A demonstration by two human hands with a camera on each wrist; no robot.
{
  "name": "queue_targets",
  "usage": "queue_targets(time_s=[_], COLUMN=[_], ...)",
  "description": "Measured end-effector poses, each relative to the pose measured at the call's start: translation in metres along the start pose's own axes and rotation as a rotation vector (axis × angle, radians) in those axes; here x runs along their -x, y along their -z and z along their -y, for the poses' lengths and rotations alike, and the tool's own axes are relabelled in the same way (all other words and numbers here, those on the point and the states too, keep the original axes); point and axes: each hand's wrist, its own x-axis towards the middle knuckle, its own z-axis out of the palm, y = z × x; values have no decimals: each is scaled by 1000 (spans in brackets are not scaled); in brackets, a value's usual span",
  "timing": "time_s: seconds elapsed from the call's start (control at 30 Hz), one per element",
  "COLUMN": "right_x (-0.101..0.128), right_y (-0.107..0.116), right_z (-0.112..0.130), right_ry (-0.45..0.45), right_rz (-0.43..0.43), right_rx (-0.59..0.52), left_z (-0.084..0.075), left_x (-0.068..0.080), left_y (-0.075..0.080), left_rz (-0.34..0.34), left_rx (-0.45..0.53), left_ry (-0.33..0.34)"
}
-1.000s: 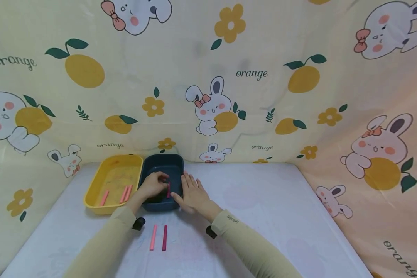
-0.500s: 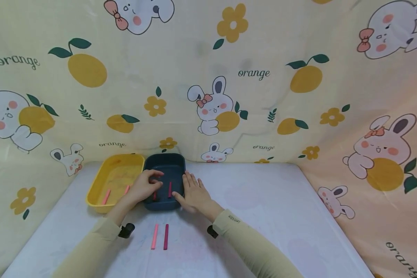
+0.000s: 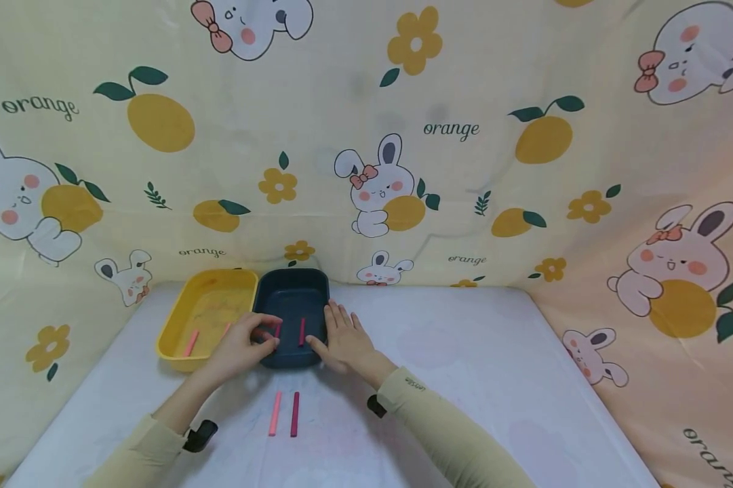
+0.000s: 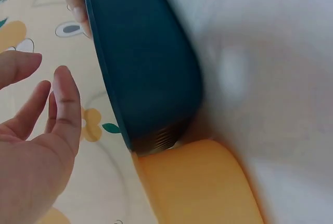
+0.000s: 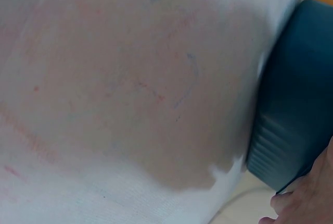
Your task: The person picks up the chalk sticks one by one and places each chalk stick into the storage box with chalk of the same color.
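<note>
Over the last second the left hand (image 3: 239, 347) had drawn back out of the dark blue tray (image 3: 295, 288) toward its near left corner, leaving a dark red stick (image 3: 302, 331) lying free on the tray floor, with a second red stick (image 3: 277, 329) showing just past the fingertips.

At the far left, the yellow tray (image 3: 177, 325) sat flush against the blue one and held pink sticks (image 3: 190, 343), so the lighter ones seemed to be kept apart from the darker ones. The left hand hovered at the blue tray's rim, its fingers relaxed and spread, holding nothing; the left wrist view showed an empty palm (image 4: 31, 146) beside the tray wall. The dark red stick lay just right of those fingertips, apart from them.

The right hand (image 3: 344, 342) rested flat, fingers straight and together, against the blue tray's right wall, probably to keep it from sliding. On the white table (image 3: 464, 352), near the person, a pink stick (image 3: 274, 413) and a darker one (image 3: 294, 413) lay side by side, well apart from both hands.
</note>
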Motion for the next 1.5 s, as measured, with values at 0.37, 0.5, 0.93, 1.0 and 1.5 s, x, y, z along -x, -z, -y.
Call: queue_targets(time_s=[0.37,0.5,0.93,1.0,1.5], right_x=[2,2,-2,-2,0], right_y=[3,1,-4,-4,-2], right_z=[1,1,-2,-2,-2], right_ry=[-1,-1,5,4,12], right_rz=[-5,-6,-22,-17,-22], right_rx=[12,22,15,20,26], left_z=[-8,-9,6,8,12], left_x=[36,47,61,61,59], left_y=[0,-3,-24,-28,-41], left_rz=[31,71,246,262,362], left_rx=[0,6,-15,-27,-164], left_ry=[4,37,55,80,92])
